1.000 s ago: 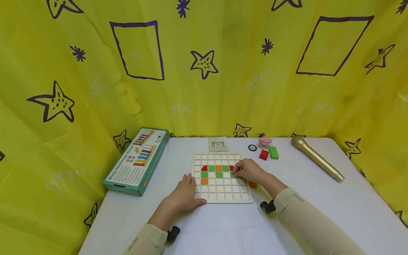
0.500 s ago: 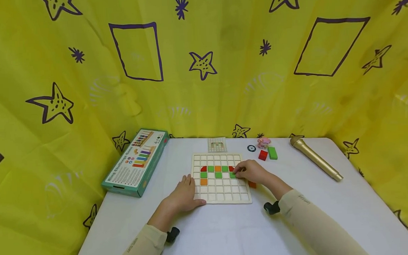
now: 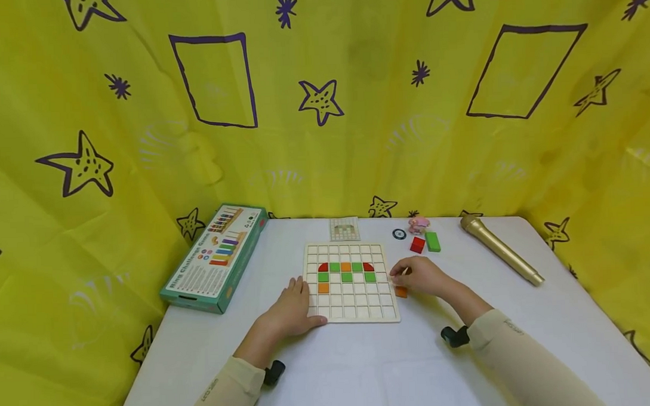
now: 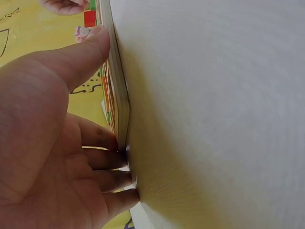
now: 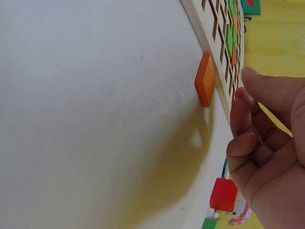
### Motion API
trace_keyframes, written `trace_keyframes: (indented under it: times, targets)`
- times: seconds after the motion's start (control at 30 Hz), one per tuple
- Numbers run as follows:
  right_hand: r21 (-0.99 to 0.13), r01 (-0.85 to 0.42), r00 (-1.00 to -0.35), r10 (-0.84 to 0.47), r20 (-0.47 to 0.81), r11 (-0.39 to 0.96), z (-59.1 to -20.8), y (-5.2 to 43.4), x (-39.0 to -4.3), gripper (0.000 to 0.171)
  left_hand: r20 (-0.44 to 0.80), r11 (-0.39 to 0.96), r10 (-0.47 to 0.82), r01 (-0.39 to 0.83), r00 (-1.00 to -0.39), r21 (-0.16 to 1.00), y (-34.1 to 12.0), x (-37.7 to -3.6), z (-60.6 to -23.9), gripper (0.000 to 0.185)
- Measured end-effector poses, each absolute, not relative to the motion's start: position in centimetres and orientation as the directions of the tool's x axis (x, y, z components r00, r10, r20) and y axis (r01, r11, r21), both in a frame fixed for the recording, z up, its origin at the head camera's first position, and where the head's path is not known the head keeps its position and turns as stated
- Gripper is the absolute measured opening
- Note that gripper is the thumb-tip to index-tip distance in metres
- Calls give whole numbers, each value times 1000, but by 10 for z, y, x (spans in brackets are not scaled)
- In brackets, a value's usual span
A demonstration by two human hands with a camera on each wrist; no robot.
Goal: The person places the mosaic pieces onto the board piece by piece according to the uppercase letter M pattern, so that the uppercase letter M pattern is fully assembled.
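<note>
A pale wooden grid board lies on the white table. Red corner-rounded, green and orange tiles fill some of its cells, the top row running red, green, orange, green, red. My left hand rests along the board's left side; in the left wrist view its thumb lies on the board edge and its fingers are spread. Off the right edge hovers my right hand, fingers loosely bent and holding nothing. Just below it an orange tile sits on the table against the board.
Behind the board lies a small pattern card. A red block, a green block, a black disc and a pink toy stand at back right. A gold microphone lies far right, a game box left.
My right hand has let go of the green tile at the grid's right and moved right, off the board. That tile stays in its cell. The left hand keeps its place.
</note>
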State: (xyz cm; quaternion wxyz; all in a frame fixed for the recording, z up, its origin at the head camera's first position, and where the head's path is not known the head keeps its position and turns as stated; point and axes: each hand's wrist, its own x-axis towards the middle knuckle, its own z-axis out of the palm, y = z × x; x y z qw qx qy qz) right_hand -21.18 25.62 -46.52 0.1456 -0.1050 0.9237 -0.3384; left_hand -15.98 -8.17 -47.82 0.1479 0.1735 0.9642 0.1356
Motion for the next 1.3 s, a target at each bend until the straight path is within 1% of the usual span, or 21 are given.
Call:
trace_keyframes:
  times: [0.33, 0.57, 0.77, 0.9, 1.07, 1.2, 1.3]
  targets:
    - [-660, -113, -934, -306, -185, 743, -474, 272, -199, 17, -228, 897, 386, 306, -894, 319, -82, -161, -480, 103]
    - [-658, -81, -932, -291, -216, 748, -480, 271, -193, 23, -227, 897, 389, 311, -893, 313, -83, -160, -478, 102]
    - [-647, -87, -933, -290, -215, 758, -479, 267, -192, 25, -224, 893, 397, 319, -890, 316, -82, -159, -478, 102]
    - [-631, -83, -936, -278, -218, 772, -479, 266, -192, 22, -223, 895, 397, 322, -890, 310, -82, -160, -480, 102]
    - [-626, -102, -944, -274, -185, 773, -479, 266, -190, 14, -218, 896, 393, 319, -893, 309, -82, -161, -481, 103]
    - [-622, -139, -941, -298, -159, 771, -476, 267, -189, 9, -224, 898, 388, 313, -894, 309, -82, -161, -482, 102]
    - [-623, -138, -943, -295, -156, 770, -473, 268, -192, 7, -222, 898, 389, 314, -894, 309, -82, -161, -482, 102]
